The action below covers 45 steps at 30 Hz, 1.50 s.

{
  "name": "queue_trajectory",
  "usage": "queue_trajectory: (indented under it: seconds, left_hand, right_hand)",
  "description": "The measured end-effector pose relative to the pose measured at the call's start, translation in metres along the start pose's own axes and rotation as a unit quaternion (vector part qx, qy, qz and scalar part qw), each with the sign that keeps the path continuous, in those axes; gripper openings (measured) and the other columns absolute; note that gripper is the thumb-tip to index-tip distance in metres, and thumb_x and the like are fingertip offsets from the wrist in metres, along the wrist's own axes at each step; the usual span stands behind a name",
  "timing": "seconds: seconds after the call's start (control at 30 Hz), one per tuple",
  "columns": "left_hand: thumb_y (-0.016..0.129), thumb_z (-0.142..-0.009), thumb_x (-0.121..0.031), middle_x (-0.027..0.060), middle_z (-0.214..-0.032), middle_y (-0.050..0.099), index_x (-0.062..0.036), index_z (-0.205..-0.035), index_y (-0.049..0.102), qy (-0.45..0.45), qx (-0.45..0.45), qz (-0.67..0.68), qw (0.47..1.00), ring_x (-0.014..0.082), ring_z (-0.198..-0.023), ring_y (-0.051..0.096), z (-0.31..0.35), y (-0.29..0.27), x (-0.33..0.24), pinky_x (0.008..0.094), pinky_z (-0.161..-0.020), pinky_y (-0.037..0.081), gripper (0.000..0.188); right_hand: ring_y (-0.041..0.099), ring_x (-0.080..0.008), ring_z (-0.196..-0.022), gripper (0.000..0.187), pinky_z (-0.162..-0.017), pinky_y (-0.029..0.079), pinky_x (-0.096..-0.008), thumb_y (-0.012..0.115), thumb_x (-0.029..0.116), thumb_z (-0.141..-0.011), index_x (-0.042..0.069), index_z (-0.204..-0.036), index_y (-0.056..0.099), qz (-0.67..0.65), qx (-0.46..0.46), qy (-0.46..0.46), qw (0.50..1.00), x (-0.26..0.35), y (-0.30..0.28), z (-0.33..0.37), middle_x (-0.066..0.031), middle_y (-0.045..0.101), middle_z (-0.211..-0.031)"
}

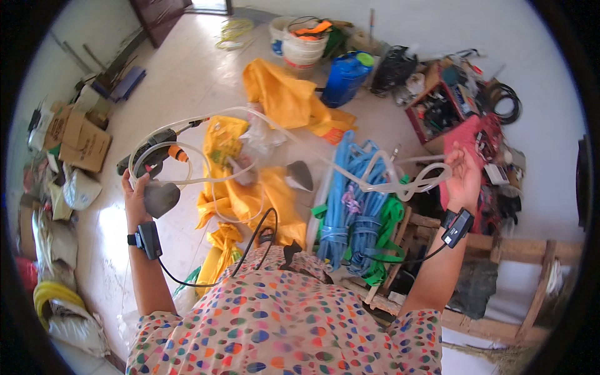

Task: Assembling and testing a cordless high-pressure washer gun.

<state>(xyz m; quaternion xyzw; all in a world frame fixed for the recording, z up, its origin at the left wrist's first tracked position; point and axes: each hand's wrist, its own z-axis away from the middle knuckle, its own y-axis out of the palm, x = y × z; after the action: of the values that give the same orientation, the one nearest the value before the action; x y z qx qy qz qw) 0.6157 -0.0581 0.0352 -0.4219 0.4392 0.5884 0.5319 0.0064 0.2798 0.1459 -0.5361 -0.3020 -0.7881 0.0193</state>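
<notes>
My left hand (pixel 135 194) is closed around the grip of a dark cordless spray gun (pixel 156 149), which has an orange connector and a blocky battery at its base. Loops of clear hose (pixel 215 111) run past the gun and stretch across in front of me. On the other side, my right hand (pixel 463 178) has its fingers curled round several gathered loops of the same hose. Between my hands, yellow plastic sacks (pixel 275 194) lie on the floor. Bundled blue hose (pixel 356 206) rests nearer my right hand, beside green strapping (pixel 390 234).
White buckets (pixel 304 50) and a blue tank (pixel 347 80) stand toward the back. A red-edged box (pixel 440 109) full of tools sits at the right, above a wooden frame (pixel 525 250). Cardboard boxes (pixel 84 140) and bags line the left wall.
</notes>
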Motion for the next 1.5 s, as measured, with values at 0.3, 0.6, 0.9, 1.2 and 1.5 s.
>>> queue_trajectory:
  seconds: [0.3,0.6,0.9,1.2,1.5]
  left_hand:
    - [0.066,-0.084,-0.009,0.0134,-0.109,0.062,-0.0122,-0.142,0.036,0.015,-0.127,0.003,0.992,0.0241,-0.087,0.066,0.014,-0.098,-0.023,0.0384,-0.074,0.058,0.065]
    - [0.06,-0.082,-0.008,0.0161,-0.117,0.056,-0.0139,-0.143,0.037,0.046,-0.112,0.008,0.993,0.0238,-0.089,0.063,-0.003,-0.062,-0.042,0.0362,-0.075,0.058,0.065]
    - [0.059,-0.08,-0.01,0.0121,-0.123,0.055,-0.0128,-0.144,0.037,0.074,-0.012,0.018,0.997,0.0228,-0.092,0.062,-0.051,0.106,-0.066,0.0359,-0.076,0.058,0.067]
    - [0.058,-0.081,-0.011,0.0129,-0.123,0.056,-0.0117,-0.145,0.036,0.103,0.085,-0.006,0.991,0.022,-0.09,0.063,-0.093,0.292,-0.083,0.0348,-0.074,0.058,0.068]
    - [0.056,-0.077,-0.006,0.0108,-0.118,0.057,-0.013,-0.142,0.037,0.042,0.218,0.008,0.975,0.0211,-0.085,0.063,-0.116,0.437,-0.082,0.0334,-0.071,0.059,0.068]
  right_hand:
    - [0.058,-0.0106,-0.075,0.012,-0.07,0.052,-0.0246,0.06,0.013,-0.097,0.002,-0.101,0.059,0.002,-0.044,0.022,0.999,-0.083,0.011,-0.037,-0.0068,0.065,-0.093]
    - [0.053,-0.0128,-0.066,0.013,-0.06,0.046,-0.0279,0.059,0.015,-0.096,0.003,-0.095,0.06,-0.057,-0.077,0.051,0.994,-0.11,-0.004,-0.042,-0.0048,0.062,-0.083]
    - [0.055,-0.0122,-0.068,0.018,-0.062,0.048,-0.0274,0.056,0.019,-0.098,0.001,-0.099,0.059,-0.066,-0.138,0.017,0.988,-0.11,-0.029,-0.065,-0.0057,0.065,-0.088]
    - [0.058,-0.0147,-0.068,0.022,-0.064,0.051,-0.0281,0.058,0.018,-0.095,-0.003,-0.099,0.064,0.125,-0.157,-0.043,0.979,-0.159,-0.111,-0.084,-0.0044,0.061,-0.078]
    - [0.057,-0.016,-0.071,0.022,-0.07,0.051,-0.032,0.057,0.016,-0.094,-0.005,-0.1,0.062,0.092,-0.27,-0.055,0.957,-0.177,-0.155,-0.081,-0.0049,0.058,-0.077]
